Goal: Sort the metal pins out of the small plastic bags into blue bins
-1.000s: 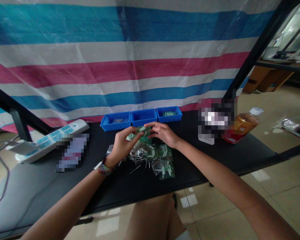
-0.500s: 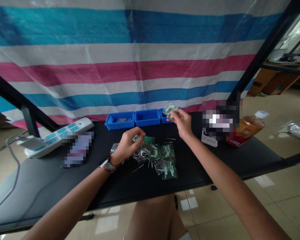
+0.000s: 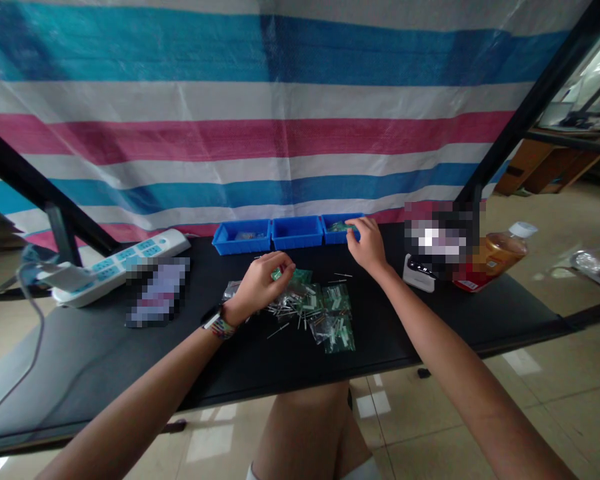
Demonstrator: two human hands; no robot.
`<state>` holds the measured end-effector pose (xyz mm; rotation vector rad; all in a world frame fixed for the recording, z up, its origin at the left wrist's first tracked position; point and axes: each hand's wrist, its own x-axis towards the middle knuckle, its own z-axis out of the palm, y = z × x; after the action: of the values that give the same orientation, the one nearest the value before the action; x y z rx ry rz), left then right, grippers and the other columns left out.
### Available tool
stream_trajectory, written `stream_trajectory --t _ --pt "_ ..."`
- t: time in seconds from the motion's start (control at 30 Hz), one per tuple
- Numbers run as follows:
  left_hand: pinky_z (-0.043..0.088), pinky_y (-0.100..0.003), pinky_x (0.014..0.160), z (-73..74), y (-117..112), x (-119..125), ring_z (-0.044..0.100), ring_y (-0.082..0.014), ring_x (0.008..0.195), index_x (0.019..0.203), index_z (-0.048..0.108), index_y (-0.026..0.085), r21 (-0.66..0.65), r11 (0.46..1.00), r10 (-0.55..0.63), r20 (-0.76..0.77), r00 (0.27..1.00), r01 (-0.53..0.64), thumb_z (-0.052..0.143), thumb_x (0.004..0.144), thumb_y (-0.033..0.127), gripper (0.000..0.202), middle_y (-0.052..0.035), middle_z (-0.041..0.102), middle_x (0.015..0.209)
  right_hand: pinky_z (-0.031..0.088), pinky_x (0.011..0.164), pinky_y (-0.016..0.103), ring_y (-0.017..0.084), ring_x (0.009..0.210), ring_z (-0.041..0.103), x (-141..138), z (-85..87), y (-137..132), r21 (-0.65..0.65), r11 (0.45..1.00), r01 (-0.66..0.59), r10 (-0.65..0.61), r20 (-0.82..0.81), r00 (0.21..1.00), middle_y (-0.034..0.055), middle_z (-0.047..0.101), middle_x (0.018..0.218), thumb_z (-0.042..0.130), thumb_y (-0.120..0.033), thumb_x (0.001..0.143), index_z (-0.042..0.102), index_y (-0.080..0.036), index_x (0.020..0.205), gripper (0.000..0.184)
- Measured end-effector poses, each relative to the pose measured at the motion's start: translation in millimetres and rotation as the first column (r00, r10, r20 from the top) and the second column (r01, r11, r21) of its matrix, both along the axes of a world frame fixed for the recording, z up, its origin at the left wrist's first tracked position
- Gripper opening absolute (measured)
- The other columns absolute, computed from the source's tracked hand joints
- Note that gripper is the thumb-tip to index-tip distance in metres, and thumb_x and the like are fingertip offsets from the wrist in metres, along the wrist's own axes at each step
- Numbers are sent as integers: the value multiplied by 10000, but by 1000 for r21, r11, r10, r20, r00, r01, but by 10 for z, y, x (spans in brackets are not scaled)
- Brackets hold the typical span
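My right hand [image 3: 367,243] is at the front right corner of the right blue bin [image 3: 347,238], fingers apart and holding nothing. A small green-and-clear plastic packet [image 3: 338,227] lies inside that bin, just left of the fingertips. My left hand [image 3: 263,283] is curled over the left side of a pile of small parts packets [image 3: 307,300]. Its fingers bend toward the thumb, and what they hold, if anything, is hidden. Thin metal pins [image 3: 279,330] lie loose among and beside the packets, some with green backing.
A middle blue bin [image 3: 297,233] and a left blue bin [image 3: 243,237] with clear packets stand in the row. A power strip [image 3: 120,263] and a blurred item [image 3: 160,293] lie left. Right are a white case [image 3: 419,275] and a drink bottle [image 3: 500,257].
My right hand has let go of the packet bunch, lowered slightly and opened at the right bin. The packet now lies in the bin. My left hand stays over the pile.
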<state>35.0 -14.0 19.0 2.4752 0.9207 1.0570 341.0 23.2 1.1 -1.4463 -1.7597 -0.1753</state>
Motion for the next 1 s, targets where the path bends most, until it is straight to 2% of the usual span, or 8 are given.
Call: stream_trajectory --t 0.1,0.2,0.3,0.47,0.57,0.77,0.9,1.0 --pt "497 -361 813 -28 16 4 657 -225 862 936 697 204 51 998 -40 -99 994 45 547 1041 296 205 -60 739 931 502 806 323 222 843 673 22 63 -62 -278 930 -239 232 -57 971 96 765 932 599 -210 947 774 -170 937 180" --pt "502 -392 857 -54 25 6 641 -243 907 1011 730 204 102 993 -40 -169 985 58 559 1024 273 185 -72 749 1013 431 674 268 160 689 626 39 123 -128 -573 726 -381 386 -119 915 20 726 759 699 -202 844 756 -181 825 63" --pt "520 -390 856 -69 29 4 643 -249 943 1038 737 203 90 994 -36 -190 981 54 561 1022 259 186 -82 743 1053 384 630 255 141 653 598 58 192 -172 -689 630 -358 399 -108 911 -10 695 698 730 -161 766 739 -182 770 24" --pt "525 -401 865 -75 40 3 643 -252 949 1028 739 199 75 996 -38 -195 980 53 567 1012 249 180 -86 739 1054 370 598 264 145 637 589 100 237 -185 -772 572 -276 399 -32 916 -15 692 682 792 -152 703 739 -197 734 76" --pt "526 -399 862 -76 48 3 644 -247 937 1015 741 205 75 996 -41 -190 981 56 564 1010 249 183 -83 743 1042 396 616 267 150 656 617 121 178 -163 -767 565 -304 422 -48 905 -6 711 712 786 -149 711 744 -197 744 73" --pt "538 -417 925 -75 31 19 678 -267 1012 1114 721 214 68 997 -38 -145 989 48 570 1036 297 190 -86 755 1093 423 640 254 132 676 596 -81 20 -149 -508 682 -526 431 -302 850 -8 691 759 705 -194 799 703 -182 824 28" --pt "549 -414 948 -72 22 26 707 -269 1066 1289 662 205 29 999 -16 -59 998 18 621 1041 356 293 -91 752 1120 472 650 258 136 690 609 -387 -33 -207 -312 622 -718 513 -530 675 -3 695 776 771 -277 818 721 -176 898 137" --pt "539 -405 932 -66 32 18 710 -256 1022 1158 707 218 32 999 -41 -78 996 44 583 1061 336 197 -81 768 1076 531 634 279 166 709 671 -544 -52 -246 -244 577 -780 436 -715 546 27 729 783 871 -421 790 738 -172 916 309"
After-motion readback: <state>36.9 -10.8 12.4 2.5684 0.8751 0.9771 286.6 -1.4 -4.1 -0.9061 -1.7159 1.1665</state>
